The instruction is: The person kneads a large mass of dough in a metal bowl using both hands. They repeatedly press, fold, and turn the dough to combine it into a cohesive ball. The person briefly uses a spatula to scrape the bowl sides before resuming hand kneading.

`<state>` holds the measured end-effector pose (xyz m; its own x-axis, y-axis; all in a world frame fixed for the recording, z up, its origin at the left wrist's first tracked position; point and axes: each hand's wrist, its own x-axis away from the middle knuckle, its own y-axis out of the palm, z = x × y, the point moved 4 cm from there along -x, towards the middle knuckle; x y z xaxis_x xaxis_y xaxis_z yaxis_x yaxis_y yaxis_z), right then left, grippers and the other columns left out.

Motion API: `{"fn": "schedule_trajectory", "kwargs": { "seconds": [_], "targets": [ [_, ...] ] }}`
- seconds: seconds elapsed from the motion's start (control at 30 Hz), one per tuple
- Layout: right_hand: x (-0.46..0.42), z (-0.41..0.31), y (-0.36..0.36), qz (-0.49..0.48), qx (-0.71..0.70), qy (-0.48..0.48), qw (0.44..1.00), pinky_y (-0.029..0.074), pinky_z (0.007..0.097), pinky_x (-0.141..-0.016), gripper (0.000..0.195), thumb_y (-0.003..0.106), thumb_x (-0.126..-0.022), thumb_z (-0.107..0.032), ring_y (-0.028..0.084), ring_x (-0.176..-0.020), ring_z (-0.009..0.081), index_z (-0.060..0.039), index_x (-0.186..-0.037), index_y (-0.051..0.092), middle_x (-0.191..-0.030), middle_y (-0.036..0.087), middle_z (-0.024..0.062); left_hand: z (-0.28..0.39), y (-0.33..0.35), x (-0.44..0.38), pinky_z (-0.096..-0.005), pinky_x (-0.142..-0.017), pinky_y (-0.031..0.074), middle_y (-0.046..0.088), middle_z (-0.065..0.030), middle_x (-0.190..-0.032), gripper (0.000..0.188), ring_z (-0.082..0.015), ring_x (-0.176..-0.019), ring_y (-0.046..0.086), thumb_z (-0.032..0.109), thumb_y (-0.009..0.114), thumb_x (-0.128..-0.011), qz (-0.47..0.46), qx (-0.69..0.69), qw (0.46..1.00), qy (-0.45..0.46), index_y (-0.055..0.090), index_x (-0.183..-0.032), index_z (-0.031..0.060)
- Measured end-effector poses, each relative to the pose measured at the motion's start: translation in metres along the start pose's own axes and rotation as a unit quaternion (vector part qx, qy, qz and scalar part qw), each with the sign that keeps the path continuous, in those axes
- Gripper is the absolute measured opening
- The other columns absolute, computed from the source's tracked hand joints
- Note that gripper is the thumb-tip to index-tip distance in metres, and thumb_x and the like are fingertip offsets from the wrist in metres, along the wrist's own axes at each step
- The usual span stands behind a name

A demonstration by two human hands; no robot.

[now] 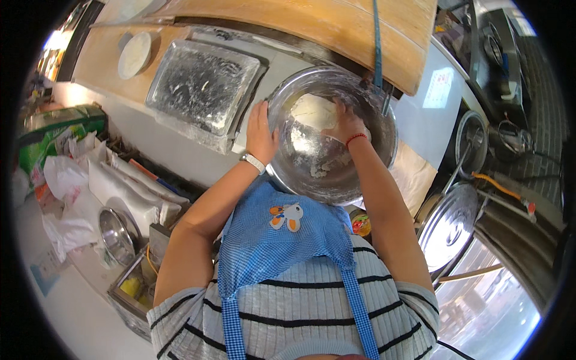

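Observation:
A large stainless-steel bowl (378,173) stands in front of me, its inside smeared with flour. In it sits a pale lump of dough (310,110), with loose floury crumbs (320,168) on the bowl's bottom. My right hand (346,121), a red beaded bracelet at its wrist, reaches into the bowl and grips the dough's right side; part of the dough is hidden under it. At the bowl's left rim, my left hand (262,135) holds on, thumb toward the inside and fingers along the outside. That wrist wears a watch with a pale strap.
Left of the bowl lies a flour-dusted metal tray (202,85). Beyond it is a white bowl of flour (135,56). A wooden board (288,13) borders the far side, with a blue strap (378,45) over its edge. Round metal lids (450,229) stand at right, white sacks (121,184) at left.

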<state>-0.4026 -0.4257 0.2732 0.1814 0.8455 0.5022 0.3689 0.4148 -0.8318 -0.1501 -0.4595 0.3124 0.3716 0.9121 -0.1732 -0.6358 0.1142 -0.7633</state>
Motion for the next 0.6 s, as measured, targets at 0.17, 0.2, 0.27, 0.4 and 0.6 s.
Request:
{"fn": "schedule_trajectory", "kwargs": {
  "seconds": [0.17,0.2,0.27,0.4,0.6],
  "targets": [
    [-0.014,0.02,0.014,0.044,-0.068,-0.036,0.996,0.049,0.0439,-0.091,0.084,0.083,-0.065,-0.041,0.057,-0.113,0.0363,-0.0176,-0.135,0.043,-0.122,0.058,0.0154,-0.018,0.01,0.011,-0.0432,-0.11,0.032,0.039,-0.0273,-0.139,0.071,-0.0413,-0.13,0.038,-0.01,0.051,-0.078,-0.012,0.051,0.994,-0.093,0.027,-0.144,0.0007],
    [-0.01,0.022,0.012,0.135,-0.066,-0.098,0.984,0.047,0.0458,-0.092,0.075,0.084,-0.063,-0.036,0.056,-0.112,0.0363,-0.0182,-0.128,0.05,-0.122,0.057,0.0152,-0.02,0.012,0.012,-0.0433,-0.109,0.033,0.04,-0.027,-0.139,0.071,-0.0412,-0.129,0.039,-0.009,0.051,-0.078,-0.015,0.059,0.993,-0.1,0.027,-0.144,0.0017],
    [0.008,0.024,-0.006,0.221,-0.039,-0.092,0.97,0.046,0.0469,-0.093,0.074,0.083,-0.063,-0.033,0.055,-0.113,0.0363,-0.0191,-0.128,0.051,-0.121,0.058,0.0149,-0.021,0.011,0.015,-0.043,-0.105,0.038,0.043,-0.0253,-0.136,0.072,-0.0402,-0.125,0.043,-0.009,0.052,-0.078,-0.006,0.064,0.993,-0.1,0.027,-0.145,0.0044],
    [-0.003,0.025,-0.01,0.303,-0.046,-0.043,0.951,0.045,0.0478,-0.093,0.078,0.082,-0.063,-0.025,0.053,-0.113,0.0356,-0.0219,-0.133,0.047,-0.121,0.057,0.0138,-0.022,0.011,0.016,-0.0424,-0.097,0.043,0.048,-0.024,-0.127,0.074,-0.041,-0.114,0.05,-0.009,0.054,-0.078,-0.01,0.081,0.99,-0.114,0.026,-0.145,0.0057],
    [-0.029,-0.024,0.033,0.16,-0.005,-0.149,0.976,0.046,0.0467,-0.094,0.065,0.069,-0.075,-0.013,0.054,-0.109,0.037,-0.0242,-0.134,0.046,-0.125,0.052,0.0131,-0.022,0.008,0.01,-0.0431,-0.094,0.044,0.05,-0.0238,-0.122,0.073,-0.0415,-0.109,0.052,-0.008,0.055,-0.078,-0.008,0.082,0.991,-0.103,0.028,-0.145,0.0058]
  ]
}}
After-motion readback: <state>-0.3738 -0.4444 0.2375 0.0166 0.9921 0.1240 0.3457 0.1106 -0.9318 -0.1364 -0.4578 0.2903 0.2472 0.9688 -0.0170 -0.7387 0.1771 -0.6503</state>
